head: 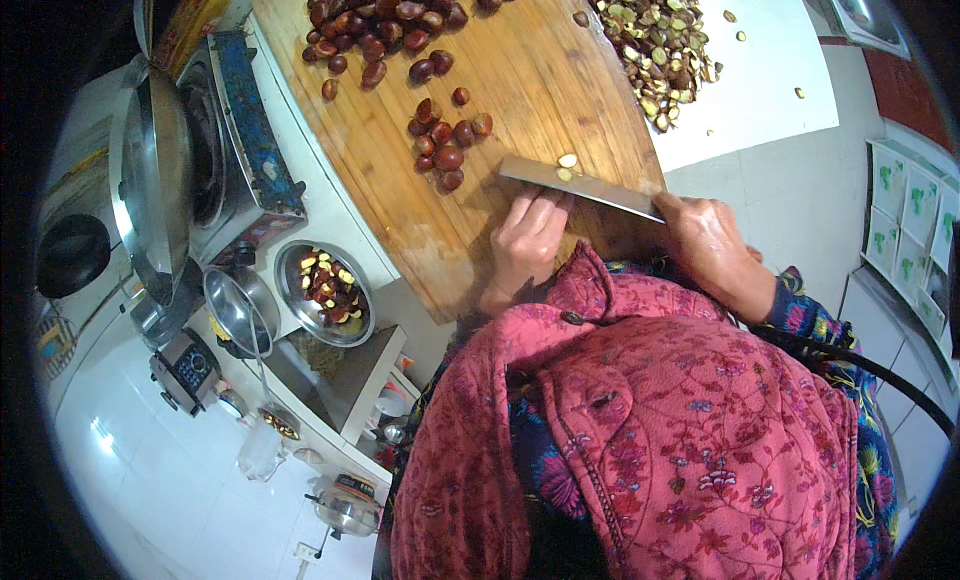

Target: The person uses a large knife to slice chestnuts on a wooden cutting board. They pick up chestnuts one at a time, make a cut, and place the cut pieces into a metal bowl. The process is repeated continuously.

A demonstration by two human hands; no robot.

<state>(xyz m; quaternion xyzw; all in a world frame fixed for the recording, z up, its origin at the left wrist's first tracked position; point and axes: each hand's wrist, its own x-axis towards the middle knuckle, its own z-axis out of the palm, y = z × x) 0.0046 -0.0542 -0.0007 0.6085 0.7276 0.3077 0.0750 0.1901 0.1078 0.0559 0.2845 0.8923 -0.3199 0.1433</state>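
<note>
My right hand grips the handle of a cleaver, whose broad metal blade reaches left across a wooden cutting board. Close against the blade are the curled fingers of my left hand; whatever they may pinch is hidden. Just past the blade lies a pale cut chestnut piece. A second pale spot shows at the blade, either another piece or a reflection. Left of the blade sits a small group of whole brown chestnuts, and a larger heap of chestnuts covers the far end of the board.
Cut chestnut scraps are piled on a white surface beyond the board's right edge. A metal bowl with cut chestnuts stands at the left, near a gas stove and a large wok lid.
</note>
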